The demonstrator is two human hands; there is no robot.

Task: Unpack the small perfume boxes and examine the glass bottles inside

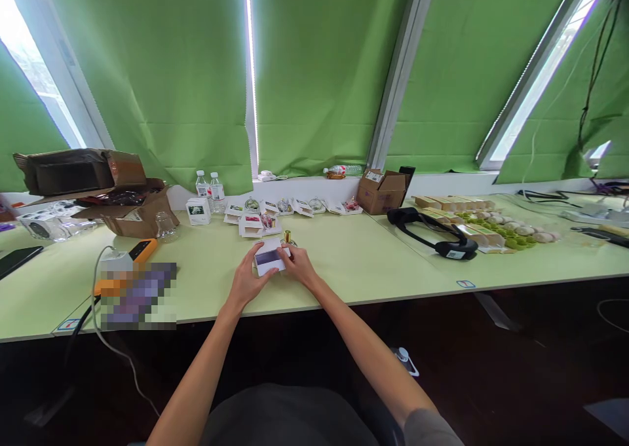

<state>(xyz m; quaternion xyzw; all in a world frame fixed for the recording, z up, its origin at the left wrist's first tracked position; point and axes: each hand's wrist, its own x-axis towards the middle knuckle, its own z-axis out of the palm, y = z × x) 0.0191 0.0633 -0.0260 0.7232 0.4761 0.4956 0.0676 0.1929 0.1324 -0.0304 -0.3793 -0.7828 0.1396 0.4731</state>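
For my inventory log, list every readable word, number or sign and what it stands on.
Nothing can be read for certain.
Held white box: print, if any, too small.
Table stickers: marks too small.
Upright white carton: print too small.
Bottle label: blurred.
Headset label: too small.
Right cardboard box: print blurred.

Can read no word, brand or number with certainty, even on the held white box (268, 257). By clock hours round the middle of the view, find a blue-and-red sticker (69, 324) near the edge of the worktop (344, 256) at eight and a similar sticker (465, 283) at four, both too small to decipher. Find a white label (455, 255) on the black headset (459, 241) at three, a pale label (373, 177) on the cardboard box (381, 198) at two, and blurred labels on the water bottles (217, 190) at nine.
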